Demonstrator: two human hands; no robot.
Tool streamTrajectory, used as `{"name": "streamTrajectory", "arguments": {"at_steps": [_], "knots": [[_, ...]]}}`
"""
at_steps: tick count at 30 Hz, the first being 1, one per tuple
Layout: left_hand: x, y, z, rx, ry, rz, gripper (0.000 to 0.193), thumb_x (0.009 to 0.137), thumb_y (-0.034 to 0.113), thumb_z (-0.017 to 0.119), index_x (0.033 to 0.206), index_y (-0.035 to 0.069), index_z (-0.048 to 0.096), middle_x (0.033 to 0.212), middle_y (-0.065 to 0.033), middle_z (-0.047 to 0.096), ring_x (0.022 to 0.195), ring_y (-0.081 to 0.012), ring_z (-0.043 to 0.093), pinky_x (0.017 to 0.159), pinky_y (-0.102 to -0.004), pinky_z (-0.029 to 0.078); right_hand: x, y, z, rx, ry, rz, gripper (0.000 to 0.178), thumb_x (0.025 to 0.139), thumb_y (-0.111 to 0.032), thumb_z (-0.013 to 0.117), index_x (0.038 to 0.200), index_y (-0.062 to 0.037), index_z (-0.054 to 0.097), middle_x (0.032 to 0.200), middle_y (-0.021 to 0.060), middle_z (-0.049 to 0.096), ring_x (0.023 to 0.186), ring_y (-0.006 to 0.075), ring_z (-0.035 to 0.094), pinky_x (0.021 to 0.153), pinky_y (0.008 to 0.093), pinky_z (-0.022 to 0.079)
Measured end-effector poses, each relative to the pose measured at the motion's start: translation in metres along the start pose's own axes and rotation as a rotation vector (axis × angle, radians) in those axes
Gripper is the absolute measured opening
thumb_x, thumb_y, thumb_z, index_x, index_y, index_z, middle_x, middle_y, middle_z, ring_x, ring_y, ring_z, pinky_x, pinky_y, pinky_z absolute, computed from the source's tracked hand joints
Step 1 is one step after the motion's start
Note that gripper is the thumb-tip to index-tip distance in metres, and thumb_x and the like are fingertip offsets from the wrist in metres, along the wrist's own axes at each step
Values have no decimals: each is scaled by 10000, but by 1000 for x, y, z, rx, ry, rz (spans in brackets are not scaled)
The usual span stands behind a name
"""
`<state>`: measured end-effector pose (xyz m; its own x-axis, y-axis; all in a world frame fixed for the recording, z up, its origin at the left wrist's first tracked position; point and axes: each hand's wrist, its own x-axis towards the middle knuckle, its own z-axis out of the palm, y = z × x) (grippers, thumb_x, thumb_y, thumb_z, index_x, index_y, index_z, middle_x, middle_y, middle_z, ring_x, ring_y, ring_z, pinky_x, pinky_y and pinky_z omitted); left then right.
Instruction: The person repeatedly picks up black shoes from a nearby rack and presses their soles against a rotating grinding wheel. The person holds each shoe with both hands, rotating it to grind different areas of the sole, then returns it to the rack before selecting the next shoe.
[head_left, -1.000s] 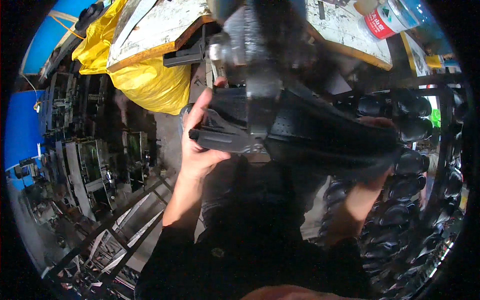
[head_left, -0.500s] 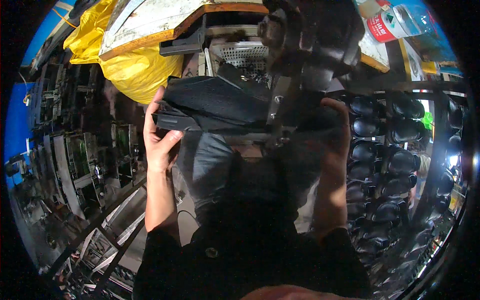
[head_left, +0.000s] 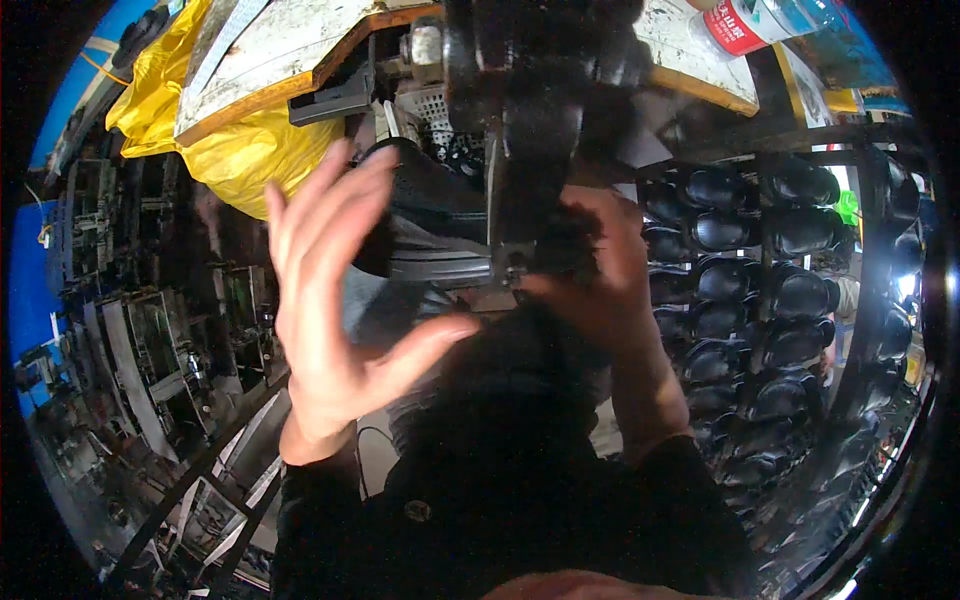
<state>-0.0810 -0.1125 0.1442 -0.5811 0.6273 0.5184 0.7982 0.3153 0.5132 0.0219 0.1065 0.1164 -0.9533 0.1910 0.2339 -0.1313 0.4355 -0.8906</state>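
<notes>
A black piece that looks like a shoe upper (head_left: pixel 432 192) sits under the dark arm of a machine (head_left: pixel 535 130), in front of me. Its lower part shows grey bands of light, and the machine hides its middle. My left hand (head_left: pixel 335 300) is raised beside its left end, fingers stretched and thumb spread, holding nothing. On the other side of the machine arm, my right hand (head_left: pixel 610 265) curls its fingers and thumb around the piece's shadowed right end. Exactly where those fingertips touch is too dark to see.
Behind the machine are a worn white tabletop (head_left: pixel 270 70) and a perforated light basket (head_left: pixel 430 112). A yellow bag (head_left: pixel 240 160) bulges at the left, near metal racks (head_left: pixel 140 350). Rows of glossy black shoes (head_left: pixel 725 230) fill the right side. A clear bottle (head_left: pixel 745 25) lies at far right.
My left hand has let go of the black piece's left end and opened. My right hand has moved inward, closer to the machine arm. The piece now sits more under the arm.
</notes>
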Motion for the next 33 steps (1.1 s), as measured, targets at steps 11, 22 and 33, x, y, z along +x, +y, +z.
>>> {"name": "streamTrajectory", "arguments": {"at_steps": [11, 22, 33], "knots": [[27, 7, 18, -437, -202, -257, 447, 648, 24, 818, 1066, 27, 661, 1048, -132, 681, 1004, -307, 655, 941, -374, 482, 12, -10, -6, -152, -82, -134, 508, 833, -285, 728, 1247, -55, 545, 1161, 175, 636, 1060, 382, 626, 894, 429, 499], [-2, -8, 36, -900, -121, -470, 498, 670, -22, 862, 1115, 4, 638, 1107, -65, 671, 1047, -141, 619, 943, -301, 473, -10, 90, 21, 347, -61, -94, 1054, 632, -159, 915, 1485, -79, 300, 1489, 137, 400, 1307, 294, 477, 1066, 434, 414], [-15, -11, 72, -1382, -1, -465, 615, 667, 1, 858, 1209, -9, 566, 1239, -167, 646, 1194, -262, 597, 1023, -377, 456, -51, 170, 31, 809, -82, 243, 1268, 569, -169, 929, 1574, -101, 159, 1591, 133, 272, 1454, 282, 304, 1178, 437, 282]]}}
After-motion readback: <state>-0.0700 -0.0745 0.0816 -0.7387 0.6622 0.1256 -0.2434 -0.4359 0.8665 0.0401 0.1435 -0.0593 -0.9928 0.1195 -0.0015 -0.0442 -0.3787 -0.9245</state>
